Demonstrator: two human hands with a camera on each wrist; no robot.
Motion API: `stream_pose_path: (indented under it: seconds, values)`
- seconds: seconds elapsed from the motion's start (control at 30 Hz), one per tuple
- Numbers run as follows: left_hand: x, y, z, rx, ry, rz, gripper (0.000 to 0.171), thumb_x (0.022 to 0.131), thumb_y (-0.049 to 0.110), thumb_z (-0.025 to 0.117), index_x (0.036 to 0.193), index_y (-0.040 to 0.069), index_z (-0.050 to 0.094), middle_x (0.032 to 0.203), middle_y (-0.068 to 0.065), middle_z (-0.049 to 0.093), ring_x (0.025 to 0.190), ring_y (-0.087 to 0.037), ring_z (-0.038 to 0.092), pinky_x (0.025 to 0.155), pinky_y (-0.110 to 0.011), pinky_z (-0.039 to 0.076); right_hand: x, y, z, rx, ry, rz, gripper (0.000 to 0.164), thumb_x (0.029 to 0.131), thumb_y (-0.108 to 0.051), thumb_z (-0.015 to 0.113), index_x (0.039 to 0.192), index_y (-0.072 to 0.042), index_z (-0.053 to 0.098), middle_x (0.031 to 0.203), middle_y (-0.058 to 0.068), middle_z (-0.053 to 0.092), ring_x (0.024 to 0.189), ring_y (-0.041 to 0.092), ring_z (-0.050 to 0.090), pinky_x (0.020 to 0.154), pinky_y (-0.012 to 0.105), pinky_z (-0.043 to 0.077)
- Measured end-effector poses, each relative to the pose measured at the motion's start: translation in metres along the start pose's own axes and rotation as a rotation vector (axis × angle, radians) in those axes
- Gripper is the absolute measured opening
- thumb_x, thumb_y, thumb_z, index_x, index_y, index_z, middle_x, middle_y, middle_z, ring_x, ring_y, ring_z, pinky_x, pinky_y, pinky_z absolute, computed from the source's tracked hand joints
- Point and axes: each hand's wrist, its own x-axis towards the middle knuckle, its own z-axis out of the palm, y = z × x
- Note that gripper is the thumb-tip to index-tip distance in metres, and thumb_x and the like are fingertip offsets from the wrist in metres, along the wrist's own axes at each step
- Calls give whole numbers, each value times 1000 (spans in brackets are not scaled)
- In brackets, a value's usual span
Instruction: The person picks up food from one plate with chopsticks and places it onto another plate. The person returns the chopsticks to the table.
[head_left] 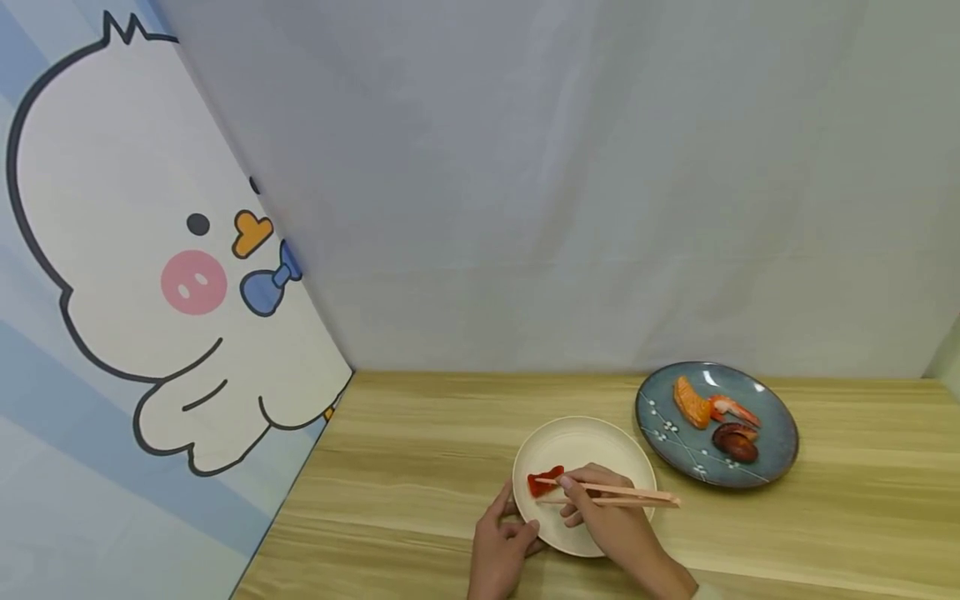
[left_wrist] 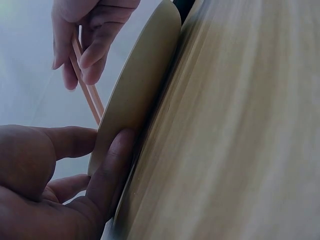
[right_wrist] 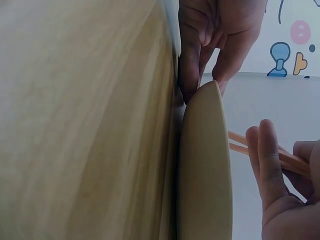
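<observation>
My right hand holds a pair of pinkish wooden chopsticks over a cream plate. A dark red, shiny piece of food lies toward the plate's left side. One chopstick tip crosses over this piece and the other is at its lower edge; whether they pinch it I cannot tell. At the lower left rim, my left hand grips the plate, with the thumb at the edge. The left wrist view shows the left hand's fingers around the rim and against the plate's outer side. Plate walls hide the food in both wrist views.
A blue-grey plate with a white blossom pattern stands behind and right of the cream plate. On it are an orange slice, a shrimp-like piece and brown mushroom-like pieces. The wooden table meets a pale curtain.
</observation>
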Motion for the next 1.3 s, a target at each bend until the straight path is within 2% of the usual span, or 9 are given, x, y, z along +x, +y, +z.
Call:
stream_pose_path:
  seconds: [0.33, 0.73, 1.03, 1.3]
  values:
    - [1, 3, 1, -1, -20, 8, 76, 91, -15, 66, 158, -16, 30, 120, -24, 60, 87, -21, 72, 76, -33, 68, 6, 4, 1, -13, -15, 20, 26, 105, -9, 65, 113, 15, 71, 92, 26, 71, 71, 15, 74, 64, 30, 67]
    - [-1, 4, 1, 13, -11, 8, 76, 90, -16, 66, 158, -14, 32, 118, -23, 61, 86, -21, 73, 75, -32, 68, 12, 5, 6, 15, 62, 76, 20, 103, -3, 65, 106, 16, 71, 86, 26, 72, 70, 10, 72, 67, 29, 68]
    - [-1, 3, 0, 12, -19, 14, 77, 90, -16, 66, 158, -15, 31, 117, -22, 62, 86, -22, 73, 74, -32, 68, 15, 4, 13, 2, 93, 14, 14, 101, 2, 66, 94, 10, 76, 86, 22, 69, 69, 14, 72, 63, 27, 67]
    - [1, 0, 0, 14, -14, 22, 76, 90, -17, 65, 158, -16, 30, 118, -23, 61, 85, -21, 73, 74, -33, 68, 15, 0, 18, -20, 103, 33, 16, 102, 1, 66, 93, 12, 74, 83, 22, 68, 66, 11, 70, 62, 26, 66]
